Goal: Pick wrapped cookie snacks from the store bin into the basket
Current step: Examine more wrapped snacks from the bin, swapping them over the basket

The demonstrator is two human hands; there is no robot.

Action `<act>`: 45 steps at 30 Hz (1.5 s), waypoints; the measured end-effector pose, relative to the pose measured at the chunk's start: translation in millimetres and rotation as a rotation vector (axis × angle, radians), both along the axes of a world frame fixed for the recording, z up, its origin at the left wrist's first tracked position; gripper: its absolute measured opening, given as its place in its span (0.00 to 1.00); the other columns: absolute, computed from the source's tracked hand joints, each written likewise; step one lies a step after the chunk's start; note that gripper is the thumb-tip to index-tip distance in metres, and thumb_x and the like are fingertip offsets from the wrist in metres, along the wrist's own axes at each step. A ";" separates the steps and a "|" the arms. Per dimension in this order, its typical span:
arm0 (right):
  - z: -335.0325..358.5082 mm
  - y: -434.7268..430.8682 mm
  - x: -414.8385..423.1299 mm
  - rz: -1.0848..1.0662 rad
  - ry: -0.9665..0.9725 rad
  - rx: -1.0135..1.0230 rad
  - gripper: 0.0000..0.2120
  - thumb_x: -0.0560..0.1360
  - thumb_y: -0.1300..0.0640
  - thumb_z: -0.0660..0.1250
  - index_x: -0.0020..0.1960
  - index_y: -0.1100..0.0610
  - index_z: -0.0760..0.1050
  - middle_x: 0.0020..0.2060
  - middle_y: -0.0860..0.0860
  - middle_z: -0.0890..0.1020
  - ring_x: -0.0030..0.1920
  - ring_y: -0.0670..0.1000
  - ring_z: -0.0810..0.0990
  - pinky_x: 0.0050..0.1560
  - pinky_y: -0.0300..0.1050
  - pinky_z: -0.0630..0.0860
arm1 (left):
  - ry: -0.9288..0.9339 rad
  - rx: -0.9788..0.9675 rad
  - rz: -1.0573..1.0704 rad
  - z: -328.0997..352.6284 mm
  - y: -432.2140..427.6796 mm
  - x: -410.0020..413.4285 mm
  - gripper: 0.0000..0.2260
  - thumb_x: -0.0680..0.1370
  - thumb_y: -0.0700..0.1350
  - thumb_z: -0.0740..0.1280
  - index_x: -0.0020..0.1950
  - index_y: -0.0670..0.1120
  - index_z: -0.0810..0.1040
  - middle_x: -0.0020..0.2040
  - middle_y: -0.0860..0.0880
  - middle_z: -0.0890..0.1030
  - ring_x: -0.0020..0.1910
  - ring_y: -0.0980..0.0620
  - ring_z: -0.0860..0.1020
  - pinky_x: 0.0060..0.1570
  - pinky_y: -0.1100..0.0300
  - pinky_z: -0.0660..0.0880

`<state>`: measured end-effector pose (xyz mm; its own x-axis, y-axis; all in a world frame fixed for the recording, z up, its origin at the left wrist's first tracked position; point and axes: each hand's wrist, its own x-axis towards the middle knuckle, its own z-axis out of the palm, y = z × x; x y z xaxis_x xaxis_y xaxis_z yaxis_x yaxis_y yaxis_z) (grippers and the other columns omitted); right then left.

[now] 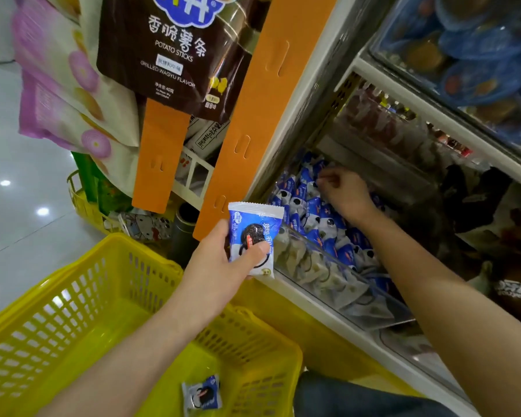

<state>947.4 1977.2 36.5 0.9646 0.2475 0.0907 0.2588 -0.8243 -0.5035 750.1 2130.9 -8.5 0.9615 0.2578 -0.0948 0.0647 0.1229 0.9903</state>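
— Starting left?
— Yellow slotted plastic basket point(73, 281) set low and close, presumably for short drops; one blue-and-white wrapped cookie point(201, 394) lying inside.
— Centre?
— Left hand point(220, 263) pinching a second blue-and-white cookie packet point(253, 233) over the basket's far rim. Long axis near upright, crimped end pointing up.
— Right?
— Right hand point(343, 191) reaching into the clear-fronted store bin point(328, 275), fingers curled among packets point(310, 212); gripping one or not, cannot tell.

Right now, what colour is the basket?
The basket is bright yellow, seen best in the head view.
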 end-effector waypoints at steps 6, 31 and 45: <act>-5.6 14.8 23.6 -0.056 0.071 -0.153 0.22 0.76 0.46 0.63 0.46 0.67 0.76 0.41 0.64 0.80 0.44 0.60 0.79 0.48 0.52 0.74 | 0.025 -0.036 -0.002 0.2 -2.5 9.7 0.16 0.72 0.48 0.69 0.58 0.48 0.72 0.51 0.51 0.81 0.46 0.56 0.82 0.40 0.67 0.78; 28.9 -15.1 -36.9 -0.269 -0.043 0.578 0.05 0.76 0.53 0.65 0.48 0.53 0.77 0.40 0.46 0.80 0.41 0.44 0.78 0.44 0.39 0.74 | 0.102 -0.164 -0.116 2.6 -12.4 2.6 0.08 0.78 0.45 0.63 0.57 0.50 0.72 0.50 0.48 0.81 0.42 0.54 0.80 0.33 0.65 0.79; -0.4 -11.7 -191.1 0.208 0.261 0.571 0.08 0.75 0.63 0.63 0.46 0.53 0.79 0.37 0.44 0.83 0.39 0.40 0.80 0.41 0.33 0.76 | 0.073 -0.298 -0.308 2.5 -29.8 -26.5 0.27 0.66 0.59 0.71 0.63 0.55 0.74 0.54 0.54 0.82 0.55 0.55 0.79 0.61 0.48 0.72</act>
